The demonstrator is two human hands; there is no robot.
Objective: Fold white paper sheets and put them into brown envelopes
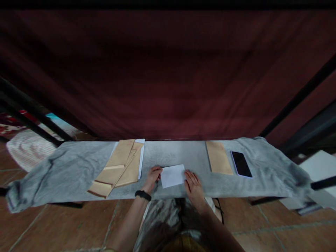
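A small white sheet of paper (173, 176), perhaps folded, is between my two hands at the middle of the cloth-covered table. My left hand (152, 177), a dark band on its wrist, pinches the paper's left edge between thumb and fingers. At the right edge, my right hand (193, 185) holds the paper with its fingers close together; its thumb is hard to make out. To the left lie several overlapping brown envelopes (119, 154), with white paper (141, 159) showing from beneath. On the right is another brown envelope (219, 157), lying flat.
Right of the single envelope lies a phone (241, 163) with a dark screen. Grey cloth (173, 150) covers the narrow table. A dark red curtain (168, 87) hangs behind it. Black metal bars (294, 101) stand at both sides. Below is a tiled floor (78, 227).
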